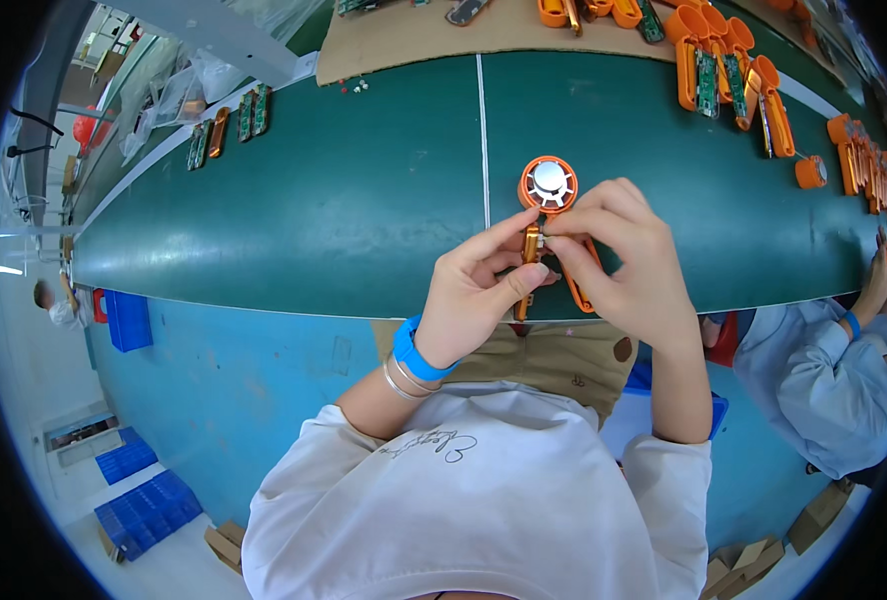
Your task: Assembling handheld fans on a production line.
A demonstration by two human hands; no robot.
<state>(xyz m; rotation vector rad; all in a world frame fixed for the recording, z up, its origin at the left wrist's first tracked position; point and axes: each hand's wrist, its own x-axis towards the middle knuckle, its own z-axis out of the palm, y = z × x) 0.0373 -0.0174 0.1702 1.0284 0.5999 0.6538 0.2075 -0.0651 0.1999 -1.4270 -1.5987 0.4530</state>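
Orange plastic fan shell [552,215] lies on the green belt [314,200], its long axis running near to far, round head at the far end. The left hand [479,300] pinches a small brass-coloured part [532,243] (against the handle); the right hand [619,260] closes fingertips on it from the right.

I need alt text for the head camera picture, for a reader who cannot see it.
Both hands, left hand and right hand, hold an orange handheld fan shell with a round grey centre over a green workbench. More orange fan shells lie at the far right edge.
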